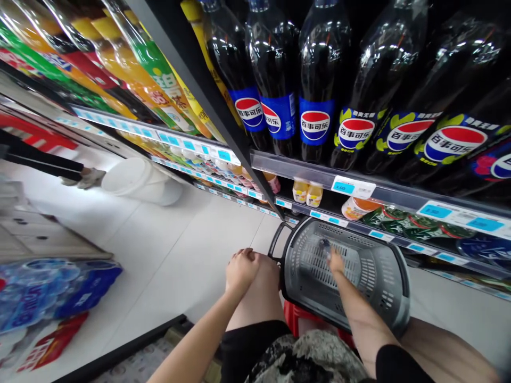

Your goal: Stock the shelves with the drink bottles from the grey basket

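A grey plastic shopping basket (351,314) with a slotted bottom and a black handle stands in front of me, tilted in view. My right hand (336,261) reaches down inside it, fingers closed at a small, dark, partly see-through item (324,246). Blur hides what that item is and most of the fingertips. My left hand (241,268) rests on my left knee (265,276), fingers loosely laid over it and holding nothing. Just left of the basket, its handle (277,239) touches or nearly touches that knee.
Large cola bottles (316,117) line the shelf ahead, above small bottles (307,192) and cans. A dark upright post (215,101) divides the shelves. Left are a white bucket (128,178), a person's leg (43,159) and wrapped water packs (51,292). Something red (293,318) shows beneath the basket.
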{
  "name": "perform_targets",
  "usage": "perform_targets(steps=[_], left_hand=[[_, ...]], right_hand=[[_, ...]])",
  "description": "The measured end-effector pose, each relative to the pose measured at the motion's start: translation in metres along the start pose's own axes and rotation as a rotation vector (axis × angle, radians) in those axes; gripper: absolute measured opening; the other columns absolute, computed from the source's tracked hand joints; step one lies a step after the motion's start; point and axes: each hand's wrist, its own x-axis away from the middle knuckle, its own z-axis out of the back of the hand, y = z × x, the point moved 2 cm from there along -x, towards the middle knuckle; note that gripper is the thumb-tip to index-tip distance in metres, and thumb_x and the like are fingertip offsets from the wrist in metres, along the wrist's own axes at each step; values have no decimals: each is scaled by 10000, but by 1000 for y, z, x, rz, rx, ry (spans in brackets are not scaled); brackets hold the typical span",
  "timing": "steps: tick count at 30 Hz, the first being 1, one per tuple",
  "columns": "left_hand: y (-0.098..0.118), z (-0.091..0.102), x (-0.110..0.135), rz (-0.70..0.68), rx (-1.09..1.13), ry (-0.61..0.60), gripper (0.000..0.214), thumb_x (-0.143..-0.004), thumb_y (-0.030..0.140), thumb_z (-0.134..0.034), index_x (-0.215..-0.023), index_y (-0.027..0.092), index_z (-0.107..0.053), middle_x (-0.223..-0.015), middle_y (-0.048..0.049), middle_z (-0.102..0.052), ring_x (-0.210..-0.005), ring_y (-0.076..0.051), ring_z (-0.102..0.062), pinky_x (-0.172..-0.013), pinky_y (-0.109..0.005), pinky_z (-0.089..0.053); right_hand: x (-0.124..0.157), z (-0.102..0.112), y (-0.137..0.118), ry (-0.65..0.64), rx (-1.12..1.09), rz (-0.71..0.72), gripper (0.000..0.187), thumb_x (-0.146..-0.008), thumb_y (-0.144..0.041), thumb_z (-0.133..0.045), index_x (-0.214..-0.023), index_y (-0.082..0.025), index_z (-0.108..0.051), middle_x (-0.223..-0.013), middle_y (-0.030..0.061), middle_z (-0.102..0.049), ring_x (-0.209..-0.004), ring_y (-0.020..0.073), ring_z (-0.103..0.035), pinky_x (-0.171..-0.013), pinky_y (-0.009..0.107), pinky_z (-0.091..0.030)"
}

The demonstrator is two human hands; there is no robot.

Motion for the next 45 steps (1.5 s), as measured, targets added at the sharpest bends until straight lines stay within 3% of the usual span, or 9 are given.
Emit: perform_targets(steps=[6,11,17,21,26,31,37,45], left_hand=[[-1,4,5,-4,21,11,486,-953,355,-515,-1326,157,-756,-1393,-142,-724,-1335,-366,-639,-1131,-471,-508],[10,1,16,-50,6,28,458,-963,350,-489,-1274,152,-762,-1369,-162,-722,-1335,-374,-626,-1117,-493,-497],[21,-4,29,-136,-13,64,410,-983,360,-462,-1163,147,-762,-1312,-197,-725,-1290,-383,-636,-1066,-504,-501],[25,-3,34,-168,-16,64,414,-980,373,-474,-1159,124,-753,-1315,-217,-717,-1298,-408,-623,-1073,-522,-491],[26,-2,35,-160,-22,86,397,-981,360,-480,-1146,121,-751,-1295,-219,-725,-1275,-413,-636,-1058,-513,-501],[27,-7,35,-165,-12,115,439,-985,366,-482,-1183,72,-740,-1296,-255,-710,-1262,-435,-629,-1055,-532,-499],[30,-8,35,-162,-14,129,411,-978,349,-484,-1160,93,-749,-1298,-269,-709,-1273,-435,-626,-1056,-534,-490],[33,-6,36,-150,-54,116,434,-995,350,-470,-1182,68,-742,-1315,-248,-710,-1270,-410,-628,-1050,-505,-489]], right_hand=[[26,15,48,71,-54,98,187,-893,-327,-706,-1007,-207,-618,-1164,111,-758,-1015,258,-728,-805,293,-482],[78,62,73,175,-145,250,167,-794,-284,-700,-864,-227,-559,-980,40,-730,-931,226,-694,-792,275,-453],[144,158,95,354,-175,378,195,-775,-301,-706,-939,-238,-623,-1059,45,-728,-939,234,-704,-790,298,-499],[189,233,131,565,-126,479,249,-926,-400,-626,-1115,-256,-701,-1156,69,-730,-943,227,-724,-793,326,-567],[229,312,181,789,159,508,355,-1044,-429,-520,-1293,-245,-693,-1335,102,-702,-1128,256,-723,-867,350,-610],[231,353,215,919,388,464,380,-1067,-371,-481,-1346,-195,-668,-1367,130,-698,-1139,270,-706,-924,367,-598],[208,368,235,1058,340,346,402,-1062,-383,-477,-1334,-152,-662,-1341,163,-689,-1105,279,-696,-856,351,-573],[152,384,226,930,223,80,436,-994,-371,-538,-1334,-126,-658,-1254,168,-672,-961,277,-658,-760,355,-518]])
